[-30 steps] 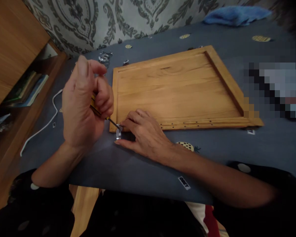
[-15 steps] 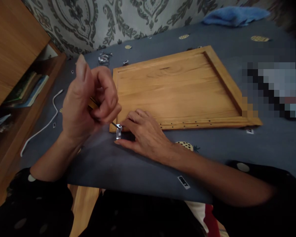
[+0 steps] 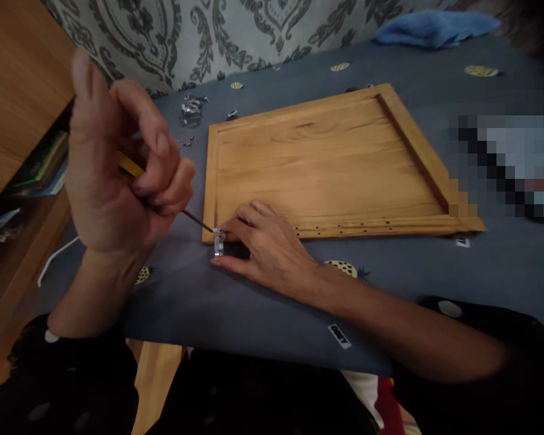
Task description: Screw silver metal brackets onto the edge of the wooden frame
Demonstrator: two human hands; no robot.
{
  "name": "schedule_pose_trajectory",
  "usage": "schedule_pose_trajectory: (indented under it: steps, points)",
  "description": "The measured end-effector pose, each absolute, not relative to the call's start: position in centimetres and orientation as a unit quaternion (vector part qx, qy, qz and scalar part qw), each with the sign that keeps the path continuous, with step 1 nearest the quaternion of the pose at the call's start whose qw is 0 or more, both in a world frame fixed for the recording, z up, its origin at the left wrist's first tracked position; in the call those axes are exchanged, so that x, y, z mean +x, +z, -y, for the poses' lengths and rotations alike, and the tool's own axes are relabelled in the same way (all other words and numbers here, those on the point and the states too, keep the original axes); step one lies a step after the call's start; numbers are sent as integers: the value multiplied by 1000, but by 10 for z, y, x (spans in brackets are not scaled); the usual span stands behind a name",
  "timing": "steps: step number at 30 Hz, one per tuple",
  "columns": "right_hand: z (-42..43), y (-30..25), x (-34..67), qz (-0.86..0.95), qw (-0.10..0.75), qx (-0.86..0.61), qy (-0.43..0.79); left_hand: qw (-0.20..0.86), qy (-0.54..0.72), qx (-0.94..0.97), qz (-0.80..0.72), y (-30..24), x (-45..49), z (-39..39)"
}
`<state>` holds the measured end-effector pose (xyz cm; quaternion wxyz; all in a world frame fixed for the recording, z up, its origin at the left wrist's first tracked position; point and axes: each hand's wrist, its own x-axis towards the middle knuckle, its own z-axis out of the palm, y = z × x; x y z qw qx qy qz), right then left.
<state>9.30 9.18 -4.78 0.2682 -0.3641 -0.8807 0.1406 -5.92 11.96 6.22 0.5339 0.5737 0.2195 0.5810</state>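
My left hand point(image 3: 127, 163) is closed around the yellow handle of a screwdriver point(image 3: 197, 220), its thumb pointing up. The thin shaft slants down to the right, and its tip is at a small shiny metal hinge point(image 3: 218, 243) at the near left corner of a framed wooden panel point(image 3: 312, 163). My right hand point(image 3: 267, 251) lies over the panel's near edge. Its index finger and thumb grip the hinge, which sticks out past that edge; the fingers partly hide it.
Small metal hardware point(image 3: 193, 110) lies loose beyond the panel's left corner, with several screws point(image 3: 188, 141) nearby. A blue cloth point(image 3: 435, 29) rests at the back. A white cable point(image 3: 57, 261) and a wooden shelf unit point(image 3: 22, 78) are on the left. A blurred-out object point(image 3: 517, 157) is at the right.
My left hand has moved left and up with the screwdriver, showing more of the shaft. The screwdriver tip remains at the hinge. My right hand stays in place.
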Motion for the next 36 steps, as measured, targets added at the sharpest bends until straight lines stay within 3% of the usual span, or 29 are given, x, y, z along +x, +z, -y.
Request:
schedule_pose_trajectory:
  steps: [13, 25, 33, 36]
  points:
    - [-92, -47, 92, 881, 262, -369, 137, 526, 555, 577, -286, 53, -50, -107]
    - [-91, -48, 92, 880, 272, -364, 137, 502, 549, 626, -233, 41, -55, -111]
    - [-91, -47, 92, 883, 264, -366, 129, 477, 531, 608, -348, 43, -49, -104]
    - [-91, -46, 93, 883, 261, -367, 129, 483, 555, 594, -326, 44, -44, -100]
